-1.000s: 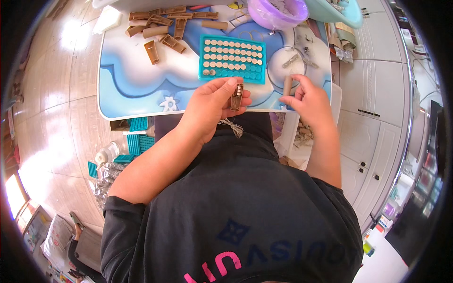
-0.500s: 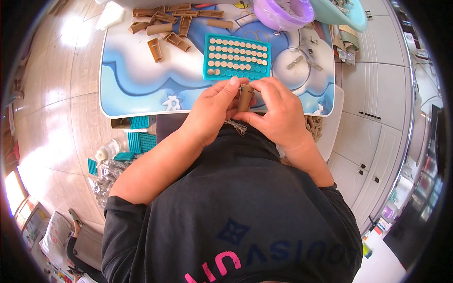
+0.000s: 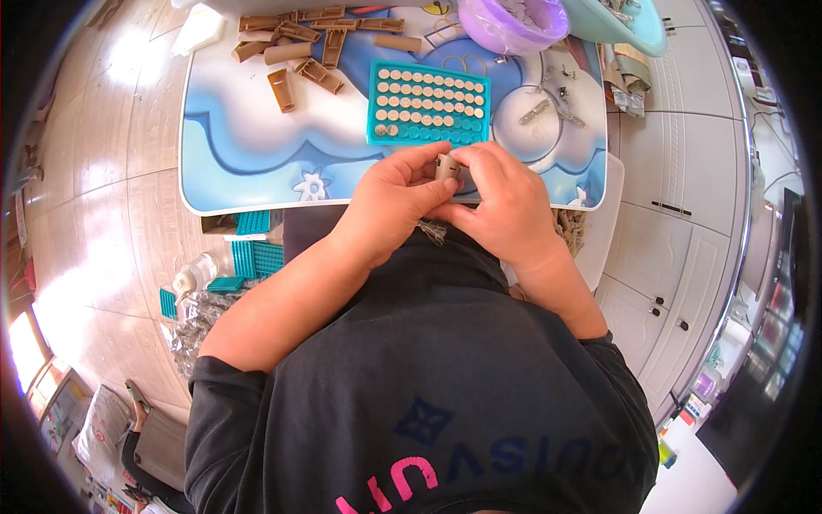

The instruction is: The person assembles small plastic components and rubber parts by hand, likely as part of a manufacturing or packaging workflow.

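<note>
Between my hands, just above the table's near edge, is a small brown tapered plastic casing [image 3: 446,164] with dark slots near its end. My left hand [image 3: 390,195] is closed on it, the thumb lying across its front. From the other side my right hand [image 3: 507,204] grips the same casing with thumb and fingers. Under the hands hangs a small tangle of thin wires [image 3: 433,230]; whether it joins the casing is hidden. Just beyond my fingertips lies a teal tray [image 3: 372,130] with rows of round pale discs [image 3: 421,89], its near right pockets bare.
More brown casings [image 3: 320,75] are piled at the table's far left. A purple basin [image 3: 514,34] and a pale green basin [image 3: 629,38] stand at the far right. Small metallic bits [image 3: 561,92] lie near them. Teal trays [image 3: 255,257] and a bottle [image 3: 199,272] sit below the table's left side.
My left thumb has come down across the casing's front. The casing has tipped, so it looks shorter and its lower part is covered.
</note>
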`<state>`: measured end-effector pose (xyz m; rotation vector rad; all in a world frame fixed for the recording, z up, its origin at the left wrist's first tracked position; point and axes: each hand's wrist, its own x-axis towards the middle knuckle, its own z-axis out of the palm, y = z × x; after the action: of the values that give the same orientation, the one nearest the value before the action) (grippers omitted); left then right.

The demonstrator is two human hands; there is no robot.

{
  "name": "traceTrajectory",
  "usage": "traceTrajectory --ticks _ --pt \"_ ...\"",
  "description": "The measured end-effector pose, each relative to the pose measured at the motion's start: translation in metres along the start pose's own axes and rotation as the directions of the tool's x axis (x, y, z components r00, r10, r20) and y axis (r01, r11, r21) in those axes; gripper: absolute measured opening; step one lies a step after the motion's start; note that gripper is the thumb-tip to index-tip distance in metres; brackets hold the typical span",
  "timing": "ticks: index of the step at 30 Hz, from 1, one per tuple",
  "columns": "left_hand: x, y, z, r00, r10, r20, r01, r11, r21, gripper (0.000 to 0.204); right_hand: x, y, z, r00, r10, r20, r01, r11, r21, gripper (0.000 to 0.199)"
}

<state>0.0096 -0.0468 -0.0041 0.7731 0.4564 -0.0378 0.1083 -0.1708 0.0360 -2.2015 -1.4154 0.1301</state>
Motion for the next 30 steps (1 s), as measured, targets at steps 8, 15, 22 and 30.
traceTrajectory --ticks 8,15,22,30 --pt "-0.011 -0.001 0.01 0.976 0.216 0.006 -0.193 0.859 0.475 0.039 -0.004 0.019 -0.004 0.982 0.142 0.128 -0.187 0.86 0.475 0.035" --pt "-0.014 0.009 0.011 0.923 0.379 0.063 -0.338 0.724 0.601 0.034 -0.015 0.023 0.003 0.958 0.28 0.066 -0.184 0.421 0.888 0.029" --pt "-0.015 0.004 0.015 0.888 0.458 0.038 -0.381 0.687 0.619 0.018 -0.015 0.009 0.011 0.953 0.298 -0.045 -0.091 0.425 0.901 0.024" --pt "-0.009 0.014 0.014 0.95 0.31 0.022 -0.252 0.725 0.641 0.017 -0.007 0.009 0.01 0.934 0.357 0.028 -0.171 0.376 0.911 0.018"
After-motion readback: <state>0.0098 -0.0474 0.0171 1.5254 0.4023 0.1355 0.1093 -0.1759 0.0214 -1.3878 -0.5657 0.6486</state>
